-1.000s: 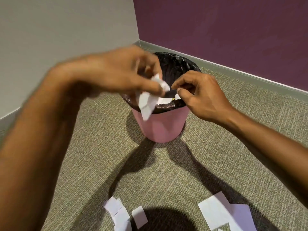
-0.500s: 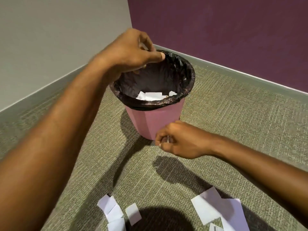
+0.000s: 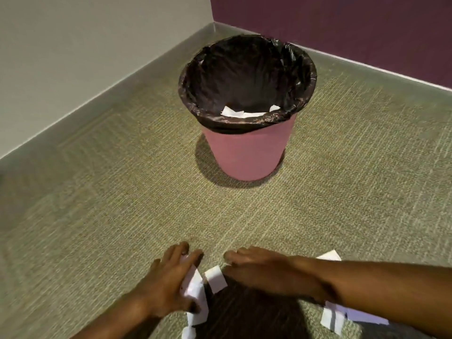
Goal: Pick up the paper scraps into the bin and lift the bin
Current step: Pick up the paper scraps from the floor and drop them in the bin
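A pink round plastic bin [image 3: 247, 152] is being lined by a glossy black crinkled bag [image 3: 244, 77]. White paper scraps [image 3: 195, 287] are being shown against olive-green ribbed carpet [image 3: 110, 204], under grey and plum walls.

Olive carpet [image 3: 122, 216], grey and maroon walls [image 3: 342, 25]

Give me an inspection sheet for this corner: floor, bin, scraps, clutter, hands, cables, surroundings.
Surface: green carpet, scraps lying on the near part.
Bin: pink bin upright, black liner, some white paper inside.
Scraps: white pieces by the left hand, more under the right forearm.
Clutter: nothing seen.
Hands: left hand spread on scraps; right hand flat, low over the carpet.
Cables: nothing seen.
Surroundings: grey wall, purple wall.
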Demonstrator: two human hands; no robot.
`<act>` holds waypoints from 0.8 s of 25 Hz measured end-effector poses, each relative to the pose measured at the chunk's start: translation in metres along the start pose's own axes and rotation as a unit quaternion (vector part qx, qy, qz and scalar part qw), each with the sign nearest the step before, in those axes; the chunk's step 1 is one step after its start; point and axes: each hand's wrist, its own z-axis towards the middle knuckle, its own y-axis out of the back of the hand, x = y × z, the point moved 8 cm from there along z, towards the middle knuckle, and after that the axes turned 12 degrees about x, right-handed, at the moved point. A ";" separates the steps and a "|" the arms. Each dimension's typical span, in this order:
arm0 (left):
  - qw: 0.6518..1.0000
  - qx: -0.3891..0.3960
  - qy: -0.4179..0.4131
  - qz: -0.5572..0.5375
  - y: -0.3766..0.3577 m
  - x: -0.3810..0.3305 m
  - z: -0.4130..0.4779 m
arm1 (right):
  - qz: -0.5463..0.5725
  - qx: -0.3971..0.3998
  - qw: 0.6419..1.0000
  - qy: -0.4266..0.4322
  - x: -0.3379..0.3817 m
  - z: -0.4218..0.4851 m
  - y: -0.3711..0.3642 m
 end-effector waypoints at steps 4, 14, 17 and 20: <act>0.997 -0.045 0.050 0.044 -0.054 0.015 0.001 | -0.019 -0.071 0.997 -0.014 0.016 0.030 -0.015; 0.979 -0.200 -0.026 -0.010 -0.046 0.021 -0.002 | -0.170 -0.002 0.985 0.028 0.035 0.068 -0.030; 0.977 -0.205 -0.048 0.042 -0.033 0.025 0.001 | -0.164 0.003 0.986 0.027 0.037 0.065 -0.028; 0.978 -0.175 -0.077 0.083 -0.023 0.033 0.005 | -0.151 -0.050 0.986 0.040 0.040 0.061 -0.016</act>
